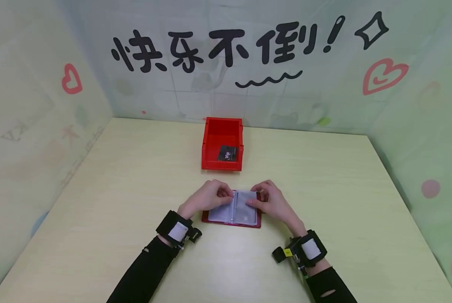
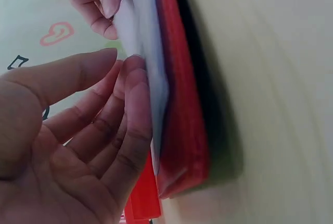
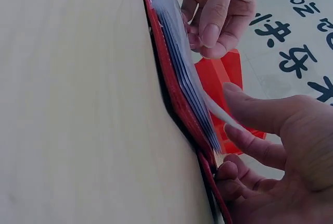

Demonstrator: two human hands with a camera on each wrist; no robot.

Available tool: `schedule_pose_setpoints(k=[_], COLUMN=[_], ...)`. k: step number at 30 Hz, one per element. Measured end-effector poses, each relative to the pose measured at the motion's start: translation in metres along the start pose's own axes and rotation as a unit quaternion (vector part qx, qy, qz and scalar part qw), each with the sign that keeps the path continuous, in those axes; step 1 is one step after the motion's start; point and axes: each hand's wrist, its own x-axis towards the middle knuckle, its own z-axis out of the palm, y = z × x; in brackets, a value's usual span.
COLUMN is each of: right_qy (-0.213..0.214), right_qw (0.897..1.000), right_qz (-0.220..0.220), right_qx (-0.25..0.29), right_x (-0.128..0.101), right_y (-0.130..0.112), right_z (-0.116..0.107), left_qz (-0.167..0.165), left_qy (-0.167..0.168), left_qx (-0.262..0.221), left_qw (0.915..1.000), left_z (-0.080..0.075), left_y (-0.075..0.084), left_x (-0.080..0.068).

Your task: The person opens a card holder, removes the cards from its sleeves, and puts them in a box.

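Both hands, left hand [image 1: 207, 197] and right hand [image 1: 272, 201], rest on an open red card holder [image 1: 232, 210] near the desk's [image 1: 324, 202] front edge, a red bin [image 1: 222, 144] behind.
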Motion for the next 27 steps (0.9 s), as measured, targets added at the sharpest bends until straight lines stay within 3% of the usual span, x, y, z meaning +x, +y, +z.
schedule_pose_setpoints(k=[4, 10, 14, 18, 23, 27], right_qy=[-0.002, -0.008, -0.024, -0.039, -0.057, -0.062], right_qw=[1.0, 0.997, 0.993, 0.992, 0.994, 0.995], right_qz=[0.006, -0.031, -0.047, -0.058, -0.061, -0.062], right_qx=[0.023, 0.07, 0.108, 0.105, 0.07, 0.041], right_x=[0.0, -0.001, -0.002, -0.002, 0.0, 0.002], right_y=[-0.001, -0.003, -0.007, -0.011, -0.014, -0.015], right_z=[-0.001, 0.0, 0.002, 0.006, 0.013, 0.016], left_qz=[0.014, 0.037, 0.047, 0.047, 0.016, -0.019], left_qy=[-0.003, -0.002, -0.011, -0.021, -0.005, 0.026], left_qx=[-0.009, -0.036, -0.079, -0.118, -0.13, -0.108], left_qw=[0.9999, 0.9987, 0.9957, 0.9916, 0.9914, 0.9936], left_z=[0.004, 0.006, 0.004, 0.001, -0.002, -0.004], left_y=[-0.005, -0.015, -0.02, -0.022, -0.022, -0.022], left_x=[-0.001, -0.001, 0.0, -0.001, -0.002, -0.003])
